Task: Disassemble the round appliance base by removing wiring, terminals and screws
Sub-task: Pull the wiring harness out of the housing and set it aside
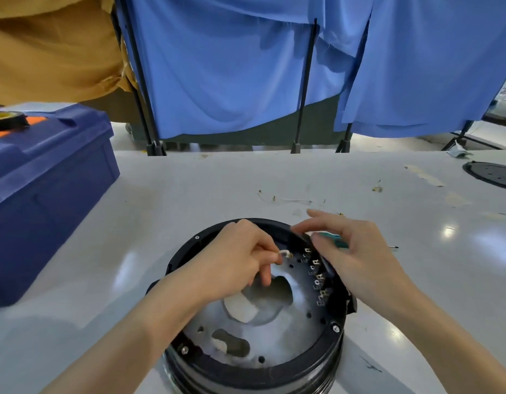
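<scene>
My left hand (240, 257) pinches a white wire (284, 253) inside the round base (303, 365). My right hand (359, 254) spreads its fingers (317, 214) on the rim over a green screwdriver (339, 242); I cannot tell whether it grips that.

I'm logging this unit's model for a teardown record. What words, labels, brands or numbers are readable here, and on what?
None can be read.
Pale marks by the terminals on the round base: too small and blurred.
Orange patches on the blue box lid: no lettering shows.
</scene>
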`<state>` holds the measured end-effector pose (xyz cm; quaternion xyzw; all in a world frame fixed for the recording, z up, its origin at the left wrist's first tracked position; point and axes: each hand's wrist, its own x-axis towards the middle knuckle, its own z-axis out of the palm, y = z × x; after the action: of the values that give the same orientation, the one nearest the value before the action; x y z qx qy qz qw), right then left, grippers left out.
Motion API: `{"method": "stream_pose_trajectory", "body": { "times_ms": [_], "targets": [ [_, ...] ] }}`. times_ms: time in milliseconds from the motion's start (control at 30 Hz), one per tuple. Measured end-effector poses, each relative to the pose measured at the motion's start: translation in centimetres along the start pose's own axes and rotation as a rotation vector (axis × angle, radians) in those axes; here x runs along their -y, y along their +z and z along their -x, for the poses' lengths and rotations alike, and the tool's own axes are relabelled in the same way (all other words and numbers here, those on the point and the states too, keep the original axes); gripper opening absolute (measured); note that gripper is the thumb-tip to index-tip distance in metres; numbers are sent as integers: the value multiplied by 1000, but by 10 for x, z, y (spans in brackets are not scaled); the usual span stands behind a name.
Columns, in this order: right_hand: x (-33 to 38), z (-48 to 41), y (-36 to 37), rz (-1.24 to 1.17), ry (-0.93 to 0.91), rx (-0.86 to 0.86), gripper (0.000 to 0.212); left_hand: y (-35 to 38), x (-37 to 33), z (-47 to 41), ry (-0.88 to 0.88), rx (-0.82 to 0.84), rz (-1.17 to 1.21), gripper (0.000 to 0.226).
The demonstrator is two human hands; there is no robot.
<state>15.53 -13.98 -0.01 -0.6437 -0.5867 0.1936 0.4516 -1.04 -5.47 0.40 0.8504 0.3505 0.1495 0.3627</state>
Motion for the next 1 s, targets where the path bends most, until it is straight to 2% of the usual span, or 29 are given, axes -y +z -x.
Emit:
{"method": "stream_pose_trajectory", "body": {
  "times_ms": [67,167,400,500,700,833,1000],
  "targets": [
    [9,1,-1,24,-60,33,17,1,-1,2,41,-50,1,19],
    [17,0,-1,70,-61,56,10,4,-1,3,86,-107,-41,20],
    [18,-3,1,-89,11,62,17,0,5,10,202,-191,-54,15],
    [19,-6,2,-155,22,70,19,-1,3,11,265,-202,-149,14],
    [15,-10,5,35,-12,-30,29,-5,6,10,228,-257,-377,19],
    [11,-12,2,96,-39,-122,30,-5,13,10,208,-312,-307,19],
    [8,-14,3,102,-38,-217,30,-6,19,6,163,-386,-99,17]
  ]
}}
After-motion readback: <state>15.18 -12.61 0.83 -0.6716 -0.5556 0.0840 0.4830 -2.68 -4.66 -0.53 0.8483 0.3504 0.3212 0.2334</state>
